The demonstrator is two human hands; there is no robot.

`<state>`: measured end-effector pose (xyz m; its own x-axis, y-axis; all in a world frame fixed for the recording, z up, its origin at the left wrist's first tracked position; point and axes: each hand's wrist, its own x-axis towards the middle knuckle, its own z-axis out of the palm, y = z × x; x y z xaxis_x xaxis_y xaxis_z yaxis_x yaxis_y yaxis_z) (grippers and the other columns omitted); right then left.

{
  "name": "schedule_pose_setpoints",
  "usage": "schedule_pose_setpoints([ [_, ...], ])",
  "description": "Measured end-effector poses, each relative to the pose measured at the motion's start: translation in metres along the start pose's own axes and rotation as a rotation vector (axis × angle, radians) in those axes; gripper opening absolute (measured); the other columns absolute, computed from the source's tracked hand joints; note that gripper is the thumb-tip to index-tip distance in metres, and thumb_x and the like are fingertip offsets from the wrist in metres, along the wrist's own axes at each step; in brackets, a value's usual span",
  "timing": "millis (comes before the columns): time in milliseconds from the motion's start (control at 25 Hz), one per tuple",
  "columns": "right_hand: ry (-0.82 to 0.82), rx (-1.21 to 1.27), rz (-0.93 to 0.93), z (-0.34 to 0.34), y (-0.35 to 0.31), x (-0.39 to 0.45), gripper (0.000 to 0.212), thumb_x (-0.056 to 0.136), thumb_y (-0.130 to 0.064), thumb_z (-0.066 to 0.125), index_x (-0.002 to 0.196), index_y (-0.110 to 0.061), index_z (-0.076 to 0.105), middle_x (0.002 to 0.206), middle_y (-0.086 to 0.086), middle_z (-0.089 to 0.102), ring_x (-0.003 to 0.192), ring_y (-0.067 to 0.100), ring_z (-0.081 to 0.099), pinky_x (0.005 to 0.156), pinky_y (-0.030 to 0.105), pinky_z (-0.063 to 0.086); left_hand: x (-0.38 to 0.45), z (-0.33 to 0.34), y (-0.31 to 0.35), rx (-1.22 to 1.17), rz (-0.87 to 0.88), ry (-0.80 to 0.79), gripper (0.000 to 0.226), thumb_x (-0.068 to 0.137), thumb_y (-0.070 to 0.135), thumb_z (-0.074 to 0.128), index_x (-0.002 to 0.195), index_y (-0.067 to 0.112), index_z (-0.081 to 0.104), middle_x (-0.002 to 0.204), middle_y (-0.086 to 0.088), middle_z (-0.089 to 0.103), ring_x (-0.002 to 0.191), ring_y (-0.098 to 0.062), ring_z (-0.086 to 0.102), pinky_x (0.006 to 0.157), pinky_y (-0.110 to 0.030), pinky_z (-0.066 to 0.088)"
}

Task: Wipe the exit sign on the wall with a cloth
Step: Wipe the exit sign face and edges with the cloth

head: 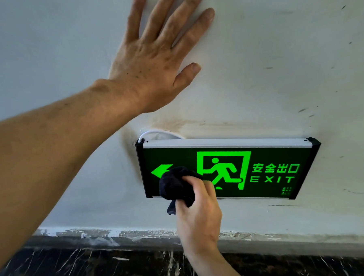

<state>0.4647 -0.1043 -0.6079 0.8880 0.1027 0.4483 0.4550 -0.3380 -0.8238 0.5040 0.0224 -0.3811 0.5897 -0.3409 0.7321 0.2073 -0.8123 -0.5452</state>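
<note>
The exit sign is a dark rectangular box with a glowing green running figure, a left arrow and the word EXIT, fixed low on the white wall. My right hand grips a bunched dark cloth and presses it on the sign's lower left part, just under the arrow. My left hand lies flat on the wall above the sign, fingers spread, holding nothing.
The white wall carries scuffs and a brownish stain just above the sign. A white cable loops out of the wall at the sign's top left corner. Below runs a chipped grey skirting and dark marbled floor.
</note>
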Motion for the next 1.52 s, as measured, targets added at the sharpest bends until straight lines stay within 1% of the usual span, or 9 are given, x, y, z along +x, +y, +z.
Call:
schedule_pose_setpoints([
  [360,0.119,-0.005,0.051,-0.067,0.053,0.025,0.040,0.072,-0.010,0.076,0.105,-0.030,0.064,0.098,-0.014,0.057,0.079,0.010,0.057,0.064,0.020,0.040,0.000,-0.002,-0.001,0.020,0.024,-0.014,0.068,0.099,0.050,0.029,0.157,0.022,0.007,0.166,-0.012,0.011,0.150,-0.036,0.008,0.117,-0.060,0.003],
  [480,0.148,0.064,0.127,-0.090,0.067,0.035,0.037,0.075,-0.020,0.076,0.102,-0.033,0.053,0.093,-0.014,0.061,0.082,0.010,0.057,0.067,0.025,0.041,0.000,-0.003,-0.002,0.018,0.020,-0.019,0.068,0.099,0.050,0.028,0.157,0.023,0.006,0.166,-0.011,0.009,0.150,-0.035,0.006,0.117,-0.059,0.001],
  [640,0.244,0.095,0.271,-0.119,0.088,0.047,0.035,0.076,-0.015,0.074,0.093,-0.035,0.050,0.083,-0.020,0.057,0.075,0.016,0.057,0.058,0.029,0.036,0.000,-0.003,0.002,0.003,0.005,-0.019,0.070,0.098,0.049,0.030,0.157,0.022,0.007,0.166,-0.011,0.010,0.150,-0.036,0.005,0.117,-0.059,0.001],
  [760,0.285,0.157,0.363,-0.130,0.097,0.053,0.032,0.077,-0.017,0.075,0.091,-0.035,0.053,0.083,-0.022,0.058,0.073,-0.001,0.053,0.054,0.020,0.035,0.000,-0.003,0.003,-0.009,-0.008,-0.017,0.070,0.097,0.049,0.030,0.157,0.021,0.009,0.166,-0.011,0.010,0.150,-0.035,0.005,0.117,-0.058,0.000],
  [840,0.306,0.199,0.398,-0.131,0.097,0.053,0.032,0.076,-0.022,0.077,0.086,-0.039,0.052,0.084,-0.023,0.057,0.073,-0.006,0.051,0.055,0.018,0.034,0.000,-0.005,0.004,-0.013,-0.014,-0.024,0.070,0.096,0.050,0.030,0.157,0.021,0.010,0.166,-0.010,0.010,0.150,-0.034,0.004,0.117,-0.057,0.000],
  [960,0.367,0.265,0.432,-0.130,0.093,0.053,0.033,0.073,-0.030,0.078,0.081,-0.048,0.052,0.083,-0.022,0.058,0.074,-0.002,0.053,0.062,0.030,0.043,0.000,-0.007,0.003,-0.007,-0.013,-0.046,0.070,0.096,0.052,0.028,0.157,0.022,0.008,0.166,-0.006,0.007,0.151,-0.030,0.003,0.118,-0.055,-0.001],
  [1040,0.398,0.280,0.455,-0.130,0.091,0.053,0.034,0.071,-0.032,0.079,0.080,-0.050,0.052,0.083,-0.020,0.060,0.074,0.007,0.058,0.069,0.035,0.047,-0.001,-0.008,0.002,0.002,-0.005,-0.055,0.071,0.096,0.054,0.026,0.157,0.023,0.006,0.166,-0.003,0.006,0.151,-0.028,0.003,0.118,-0.055,-0.001],
  [1200,0.420,0.286,0.484,-0.133,0.088,0.061,0.033,0.069,-0.027,0.080,0.077,-0.045,0.054,0.082,-0.019,0.061,0.078,0.018,0.060,0.071,0.034,0.045,-0.001,-0.007,0.001,0.017,-0.003,-0.071,0.074,0.095,0.058,0.023,0.157,0.024,0.001,0.166,0.000,0.000,0.151,-0.026,-0.001,0.118,-0.053,-0.005],
  [1520,0.447,0.367,0.482,-0.141,0.067,0.076,0.033,0.065,-0.025,0.081,0.074,-0.048,0.060,0.085,-0.017,0.065,0.079,0.014,0.063,0.069,0.032,0.049,-0.001,-0.006,0.000,0.016,0.004,-0.079,0.075,0.095,0.059,0.023,0.157,0.023,0.000,0.167,-0.006,0.002,0.152,-0.031,0.000,0.118,-0.056,-0.002],
])
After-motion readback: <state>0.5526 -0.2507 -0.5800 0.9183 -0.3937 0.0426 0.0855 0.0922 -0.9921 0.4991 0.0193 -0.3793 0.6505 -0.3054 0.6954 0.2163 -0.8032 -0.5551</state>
